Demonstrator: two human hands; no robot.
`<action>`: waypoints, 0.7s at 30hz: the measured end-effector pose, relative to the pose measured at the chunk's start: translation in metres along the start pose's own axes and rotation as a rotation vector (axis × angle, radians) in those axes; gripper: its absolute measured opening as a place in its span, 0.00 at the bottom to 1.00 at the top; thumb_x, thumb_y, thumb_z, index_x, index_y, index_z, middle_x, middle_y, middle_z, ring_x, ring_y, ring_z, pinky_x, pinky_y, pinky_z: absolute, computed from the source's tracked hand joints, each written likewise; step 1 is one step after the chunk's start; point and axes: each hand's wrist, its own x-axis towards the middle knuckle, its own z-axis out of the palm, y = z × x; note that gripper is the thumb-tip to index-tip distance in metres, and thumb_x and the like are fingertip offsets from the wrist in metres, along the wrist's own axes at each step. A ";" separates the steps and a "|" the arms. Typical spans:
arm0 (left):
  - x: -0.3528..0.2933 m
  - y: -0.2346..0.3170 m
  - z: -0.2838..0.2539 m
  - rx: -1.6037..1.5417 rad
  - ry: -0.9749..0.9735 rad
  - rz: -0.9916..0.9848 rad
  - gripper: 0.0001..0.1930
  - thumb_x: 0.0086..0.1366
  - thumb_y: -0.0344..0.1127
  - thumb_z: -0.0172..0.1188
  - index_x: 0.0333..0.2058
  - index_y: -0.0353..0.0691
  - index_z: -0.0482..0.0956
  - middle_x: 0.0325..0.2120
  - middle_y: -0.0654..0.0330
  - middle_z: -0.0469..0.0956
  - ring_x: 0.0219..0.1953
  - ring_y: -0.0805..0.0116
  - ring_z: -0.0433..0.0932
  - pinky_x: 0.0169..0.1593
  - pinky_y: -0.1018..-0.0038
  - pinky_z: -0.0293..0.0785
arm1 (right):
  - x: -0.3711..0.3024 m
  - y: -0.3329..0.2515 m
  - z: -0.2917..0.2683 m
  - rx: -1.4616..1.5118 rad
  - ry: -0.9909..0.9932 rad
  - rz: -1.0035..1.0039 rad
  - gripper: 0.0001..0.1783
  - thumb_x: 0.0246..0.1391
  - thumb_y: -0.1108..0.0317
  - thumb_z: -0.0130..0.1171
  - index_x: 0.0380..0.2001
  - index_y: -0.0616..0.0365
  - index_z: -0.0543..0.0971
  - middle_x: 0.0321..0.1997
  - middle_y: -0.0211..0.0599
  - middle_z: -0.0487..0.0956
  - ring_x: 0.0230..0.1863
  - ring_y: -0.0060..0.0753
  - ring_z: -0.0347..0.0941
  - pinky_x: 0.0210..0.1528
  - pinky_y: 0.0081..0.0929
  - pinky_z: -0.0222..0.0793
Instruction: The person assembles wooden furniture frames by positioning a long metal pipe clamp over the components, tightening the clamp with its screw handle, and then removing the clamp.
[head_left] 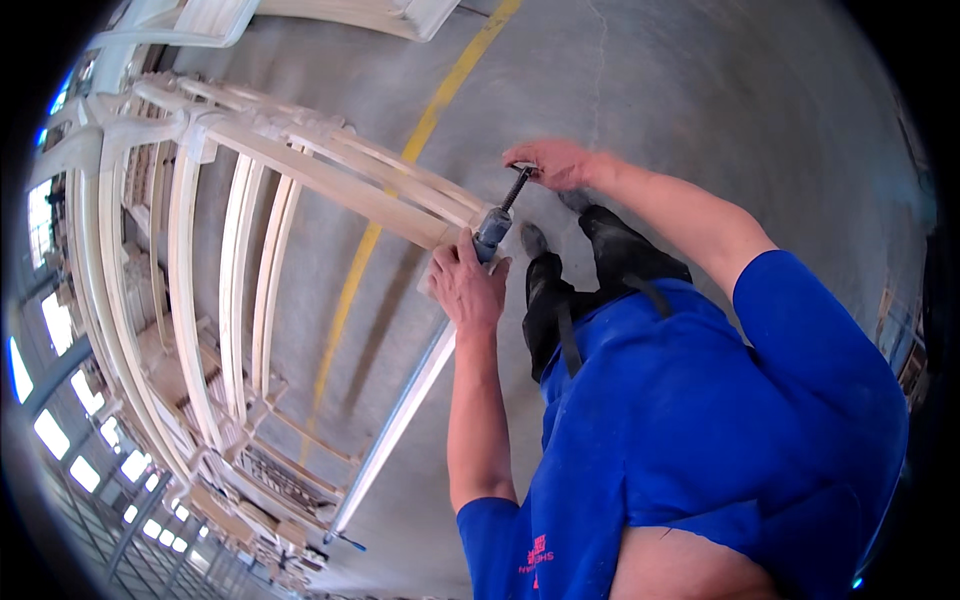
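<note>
A long bar clamp [400, 415] runs along the near side of a pale wooden frame [330, 180]. Its dark threaded screw [517, 188] sticks out from a grey-blue clamp head [490, 232]. My left hand [468, 285] grips the head beside the end of a wooden rail, with thumb and forefinger on either side of it. The palm side of that hand is hidden. At the outer end of the screw, my right hand [552, 163] is closed round the small crank handle [526, 170].
Curved pale wooden slats [185, 290] of the frame fill the left. Another pale wooden piece [370, 12] stands at the top. A yellow line [350, 290] crosses the grey concrete floor [720, 110]. My shoes [535, 240] are close to the clamp.
</note>
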 end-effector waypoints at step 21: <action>0.027 0.017 0.020 0.033 0.094 0.036 0.24 0.45 0.43 0.78 0.41 0.48 0.78 0.42 0.60 0.75 0.47 0.52 0.73 0.49 0.57 0.67 | 0.021 0.041 0.004 -0.064 0.007 -0.452 0.14 0.49 0.74 0.64 0.40 0.55 0.75 0.48 0.39 0.79 0.55 0.50 0.74 0.58 0.40 0.72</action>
